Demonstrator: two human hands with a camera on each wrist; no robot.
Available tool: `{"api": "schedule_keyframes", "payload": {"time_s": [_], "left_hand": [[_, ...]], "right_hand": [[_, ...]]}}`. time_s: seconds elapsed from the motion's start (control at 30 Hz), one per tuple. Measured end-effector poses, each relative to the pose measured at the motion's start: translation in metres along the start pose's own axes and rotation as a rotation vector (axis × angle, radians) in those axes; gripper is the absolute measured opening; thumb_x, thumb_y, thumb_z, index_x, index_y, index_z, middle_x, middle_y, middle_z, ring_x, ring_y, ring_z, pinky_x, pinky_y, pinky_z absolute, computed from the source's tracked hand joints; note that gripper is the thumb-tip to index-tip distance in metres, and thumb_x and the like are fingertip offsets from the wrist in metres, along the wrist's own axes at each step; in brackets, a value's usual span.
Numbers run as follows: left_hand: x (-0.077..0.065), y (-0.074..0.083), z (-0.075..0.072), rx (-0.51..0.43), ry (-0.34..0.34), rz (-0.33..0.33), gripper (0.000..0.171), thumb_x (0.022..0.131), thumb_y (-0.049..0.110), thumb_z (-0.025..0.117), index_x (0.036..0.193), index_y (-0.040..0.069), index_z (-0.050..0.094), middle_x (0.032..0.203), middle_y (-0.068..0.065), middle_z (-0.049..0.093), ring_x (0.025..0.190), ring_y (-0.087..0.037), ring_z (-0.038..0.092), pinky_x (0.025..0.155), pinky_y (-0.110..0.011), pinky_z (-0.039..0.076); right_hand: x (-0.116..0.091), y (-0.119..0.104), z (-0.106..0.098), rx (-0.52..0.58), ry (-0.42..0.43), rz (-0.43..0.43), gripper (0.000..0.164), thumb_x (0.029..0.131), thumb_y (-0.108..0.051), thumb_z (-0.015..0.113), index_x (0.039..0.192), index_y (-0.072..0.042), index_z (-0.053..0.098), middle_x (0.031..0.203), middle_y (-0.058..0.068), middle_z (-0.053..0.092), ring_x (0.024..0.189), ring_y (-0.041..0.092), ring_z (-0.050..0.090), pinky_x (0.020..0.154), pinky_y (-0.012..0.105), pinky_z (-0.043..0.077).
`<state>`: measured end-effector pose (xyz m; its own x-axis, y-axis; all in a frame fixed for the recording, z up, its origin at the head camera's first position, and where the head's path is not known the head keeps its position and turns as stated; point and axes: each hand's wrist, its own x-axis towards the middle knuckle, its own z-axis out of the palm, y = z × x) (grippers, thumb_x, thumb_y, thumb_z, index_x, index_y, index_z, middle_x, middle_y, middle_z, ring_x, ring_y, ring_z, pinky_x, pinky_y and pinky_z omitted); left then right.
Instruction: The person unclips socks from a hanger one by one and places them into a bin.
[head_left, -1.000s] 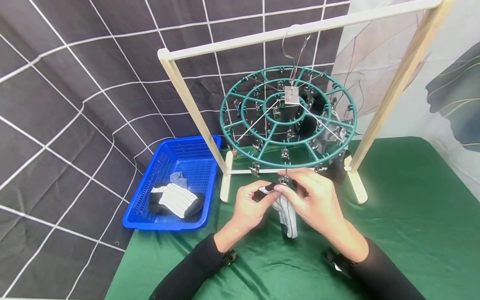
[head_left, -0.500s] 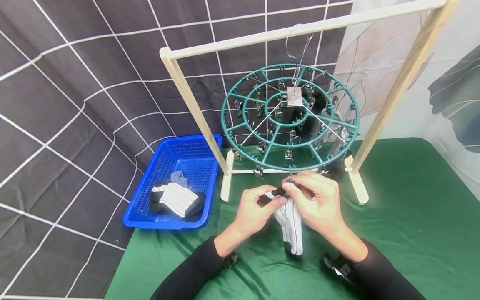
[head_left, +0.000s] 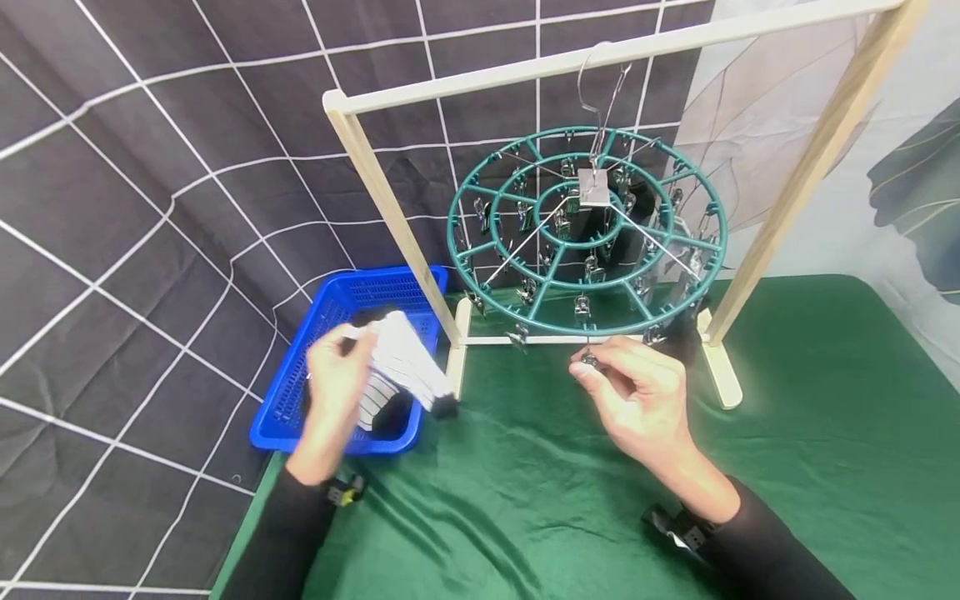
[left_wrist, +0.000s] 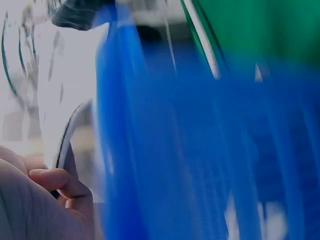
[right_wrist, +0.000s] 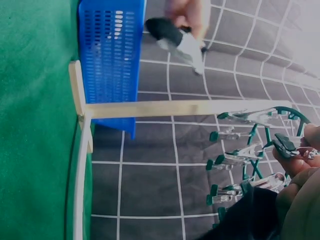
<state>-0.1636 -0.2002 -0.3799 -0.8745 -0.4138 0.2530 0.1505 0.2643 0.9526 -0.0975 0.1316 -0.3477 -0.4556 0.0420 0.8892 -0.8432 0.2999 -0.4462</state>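
Observation:
My left hand (head_left: 335, 387) grips the black end of a sock (head_left: 408, 354), white with thin dark stripes and a black toe, above the blue basket (head_left: 264, 437). Another striped sock (head_left: 372, 402) lies in that basket, partly hidden. On the right, my right hand (head_left: 641, 392) pinches a small clip (head_left: 589, 360) that hangs from the front of a round green clip hanger (head_left: 588, 332). The right wrist view shows this clip (right_wrist: 285, 145) between thumb and fingers, with no sock in it. The left wrist view is blurred, with the basket wall (left_wrist: 165, 150) close up.
The hanger hooks over the top bar (head_left: 480, 82) of a wooden rack, whose left post (head_left: 390, 217) stands beside the basket. Several more clips dangle from the rings. Dark and grey items (head_left: 675, 304) hang at the hanger's right. A green cloth (head_left: 525, 467) covers the table.
The sock has come away from the clip. My left hand has carried it left, over the basket. My right hand has stayed at the clip.

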Motion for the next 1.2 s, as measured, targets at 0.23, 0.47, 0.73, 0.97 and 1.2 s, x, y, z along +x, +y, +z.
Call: {"api": "schedule_keyframes", "payload": {"time_s": [0.23,0.47,0.73,0.97,1.2], "left_hand": [[0.038,-0.032,-0.059,0.131,0.051,-0.273,0.032,0.076,0.033,0.079,0.082,0.004,0.069,0.056,0.007,0.061,0.049,-0.008,0.053,0.037,-0.020,0.044],[0.048,-0.047,-0.082,0.442,-0.074,-0.283,0.051,0.084,0.044,0.066,0.107,-0.002,0.069,0.067,0.001,0.070,0.063,-0.014,0.061,0.052,-0.025,0.050],[0.044,-0.024,-0.065,0.634,0.087,0.187,0.047,0.087,0.039,0.064,0.122,0.007,0.066,0.109,-0.013,0.073,0.097,-0.026,0.068,0.089,-0.046,0.049],[-0.022,0.069,0.010,0.435,0.032,1.074,0.031,0.081,0.011,0.072,0.111,0.002,0.070,0.107,-0.014,0.073,0.100,-0.027,0.066,0.081,-0.046,0.056],[-0.074,0.136,0.066,0.289,-0.191,1.535,0.023,0.083,0.000,0.068,0.105,-0.002,0.072,0.105,-0.016,0.073,0.103,-0.029,0.064,0.087,-0.038,0.056]], "right_hand": [[0.004,-0.007,-0.002,0.017,-0.013,-0.011,0.015,0.062,0.011,0.077,0.075,0.006,0.072,0.067,0.017,0.068,0.047,0.007,0.039,0.041,0.020,0.028],[0.005,-0.004,-0.001,0.029,0.005,-0.037,0.018,0.060,0.009,0.079,0.076,0.007,0.073,0.066,0.018,0.067,0.042,0.008,0.035,0.040,0.018,0.025],[0.004,-0.002,0.002,0.034,-0.009,-0.056,0.020,0.057,0.009,0.081,0.075,0.005,0.073,0.062,0.013,0.064,0.041,0.007,0.033,0.039,0.018,0.025],[0.004,-0.006,0.004,-0.052,-0.063,-0.030,0.025,0.056,0.001,0.086,0.078,0.000,0.074,0.060,0.005,0.060,0.042,0.006,0.034,0.041,0.018,0.026],[0.006,-0.011,0.003,-0.124,-0.111,-0.043,0.031,0.056,-0.004,0.087,0.084,0.000,0.075,0.060,0.001,0.057,0.044,0.006,0.037,0.043,0.019,0.030]]}}
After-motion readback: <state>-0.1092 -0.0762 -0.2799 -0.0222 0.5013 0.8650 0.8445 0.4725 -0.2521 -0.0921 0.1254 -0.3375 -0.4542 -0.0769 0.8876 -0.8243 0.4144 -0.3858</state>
